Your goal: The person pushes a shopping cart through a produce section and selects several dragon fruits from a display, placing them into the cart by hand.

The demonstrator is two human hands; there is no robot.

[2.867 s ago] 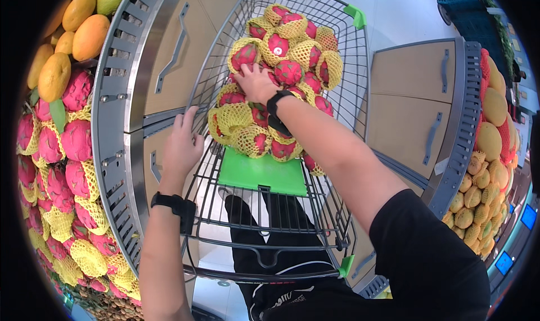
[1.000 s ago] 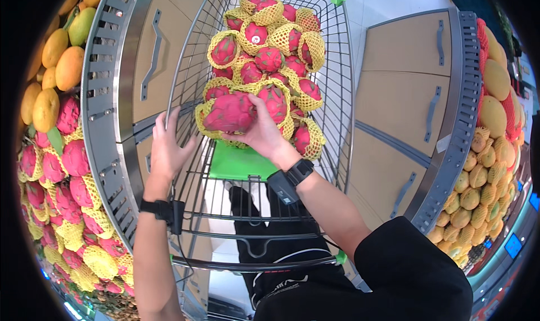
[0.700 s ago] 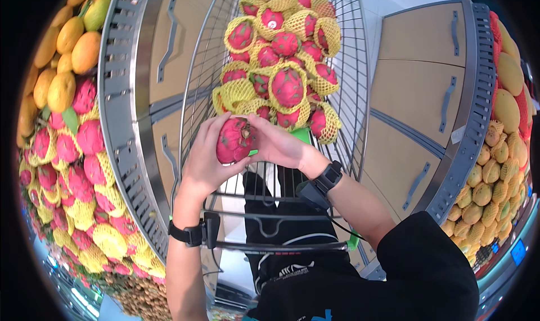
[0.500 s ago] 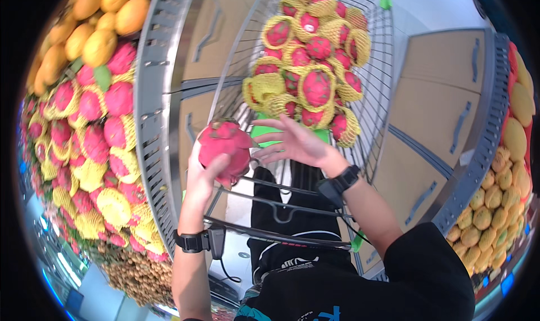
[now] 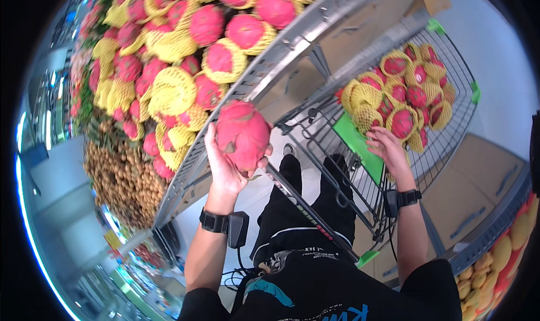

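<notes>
A bare pink dragon fruit (image 5: pixel 243 134) rests in my left hand (image 5: pixel 224 173), whose fingers are wrapped round its underside and side. That hand is held beside the metal edge of the fruit display. My right hand (image 5: pixel 389 151) is over the near end of the shopping cart (image 5: pixel 450 172), fingers apart and holding nothing. Its fingertips are close to a dragon fruit in a yellow foam net (image 5: pixel 403 124); whether they touch is unclear. Around it, several more netted dragon fruits (image 5: pixel 416 96) are heaped in the cart.
Left of me, a sloped display holds netted dragon fruits (image 5: pixel 169 90) and small round brown fruits (image 5: pixel 121 172). Its slatted metal rim (image 5: pixel 270 57) runs along my left. The cart's handlebar (image 5: pixel 304 208) crosses before my body. Yellow fruits (image 5: pixel 500 253) lie at lower right.
My view has turned left, toward the display. The dragon fruit stays in my left hand. My right hand has moved away from that fruit to the heap in the cart.
</notes>
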